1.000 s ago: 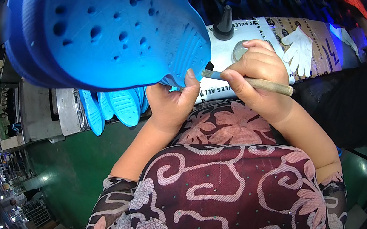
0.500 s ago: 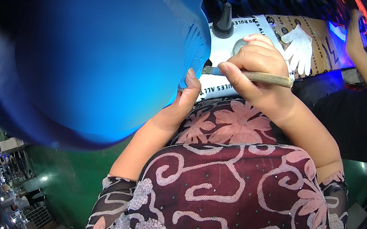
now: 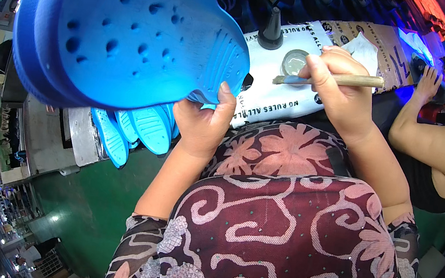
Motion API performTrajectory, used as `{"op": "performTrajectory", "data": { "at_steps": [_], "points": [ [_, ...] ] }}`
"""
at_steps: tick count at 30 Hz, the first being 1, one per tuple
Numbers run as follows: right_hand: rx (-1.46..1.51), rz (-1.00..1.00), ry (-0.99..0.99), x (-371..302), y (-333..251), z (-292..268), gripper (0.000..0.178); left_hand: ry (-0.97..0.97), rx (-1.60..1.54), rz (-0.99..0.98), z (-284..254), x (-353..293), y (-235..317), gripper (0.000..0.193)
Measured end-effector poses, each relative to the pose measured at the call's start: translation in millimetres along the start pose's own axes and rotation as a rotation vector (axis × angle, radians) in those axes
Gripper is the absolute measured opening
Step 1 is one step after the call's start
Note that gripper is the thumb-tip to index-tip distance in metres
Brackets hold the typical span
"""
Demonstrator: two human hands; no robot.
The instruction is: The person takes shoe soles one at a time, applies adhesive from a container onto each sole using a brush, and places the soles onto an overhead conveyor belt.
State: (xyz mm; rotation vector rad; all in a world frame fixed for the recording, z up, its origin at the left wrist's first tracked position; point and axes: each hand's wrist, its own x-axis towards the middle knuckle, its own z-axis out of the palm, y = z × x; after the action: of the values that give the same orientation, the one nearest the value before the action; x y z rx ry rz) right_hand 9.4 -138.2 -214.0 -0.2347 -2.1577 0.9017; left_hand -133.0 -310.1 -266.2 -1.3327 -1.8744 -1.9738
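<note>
A large blue clog [image 3: 153,23], its upper dotted with holes, is held up by my left hand [image 3: 205,117], which grips it at the strap end with the thumb on the near edge. My right hand [image 3: 343,98] is closed around the wooden handle of a flat paintbrush [image 3: 359,81]. The bristles point left, apart from the clog, above white printed paper [image 3: 267,97]. Close by the brush, a small round dish [image 3: 294,60] with greyish clear contents sits on that paper. Behind it stands a black cone-tipped bottle [image 3: 271,30].
More blue clogs [image 3: 148,129] lie below the held one, beside a metal surface [image 3: 85,132]. A white glove [image 3: 362,51] rests on brown printed cardboard [image 3: 394,55]. At the right, another person's arm [image 3: 431,133] reaches toward the bench. Green floor [image 3: 97,195] shows lower left.
The clog has turned and tilted, showing its holed upper. My right hand has drawn the brush away from the clog's edge, rightward, uncovering the dish. The other person's arm has lowered.
</note>
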Motion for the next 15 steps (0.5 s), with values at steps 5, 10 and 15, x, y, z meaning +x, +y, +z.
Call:
{"op": "performTrajectory", "data": {
  "at_steps": [5, 10, 15],
  "points": [
    [0.339, 0.432, 0.111, -15.3, 1.2, -11.0, 0.029, -0.076, -0.254, -0.479, 5.0, 13.8, 25.7, 0.041],
    [0.523, 0.505, 0.381, -22.6, 27.4, -38.5, 0.037, -0.152, -0.442, -0.872, 9.8, 25.6, 59.0, 0.038],
    [0.56, 0.529, 0.47, -30.9, 31.5, -48.6, 0.038, -0.273, -0.684, -1.157, 9.8, 20.6, 44.9, 0.037]
  ]
}}
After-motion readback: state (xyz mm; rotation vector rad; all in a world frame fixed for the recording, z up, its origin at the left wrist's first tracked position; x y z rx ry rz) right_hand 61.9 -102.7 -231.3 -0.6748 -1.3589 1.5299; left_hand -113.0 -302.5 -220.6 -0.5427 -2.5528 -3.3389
